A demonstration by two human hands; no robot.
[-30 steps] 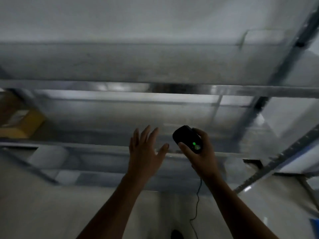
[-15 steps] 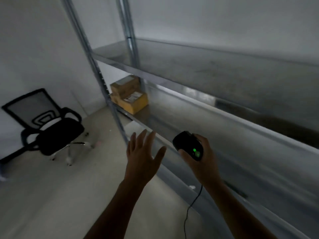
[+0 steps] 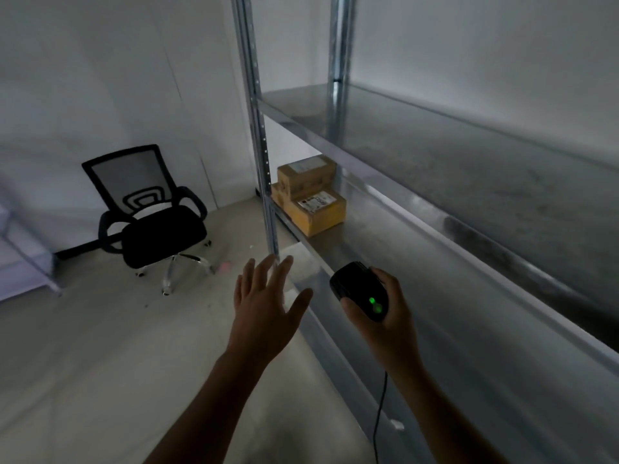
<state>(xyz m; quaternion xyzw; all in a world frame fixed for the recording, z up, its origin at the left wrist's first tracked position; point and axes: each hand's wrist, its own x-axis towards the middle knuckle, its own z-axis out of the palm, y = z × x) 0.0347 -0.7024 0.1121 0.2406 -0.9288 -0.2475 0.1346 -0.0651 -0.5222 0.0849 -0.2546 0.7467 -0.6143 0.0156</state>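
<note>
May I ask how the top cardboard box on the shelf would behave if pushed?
The top box looks closed and square-edged, so probably stiff, not apt to roll. It seems to rest on the yellow box, so a push would likely slide it off.

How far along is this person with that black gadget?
Done: the right hand grips the black corded device, green light on. In hand: the left hand is raised open, holding nothing. Left: the cardboard boxes at the far end of the metal shelf sit apart from both hands.
</note>
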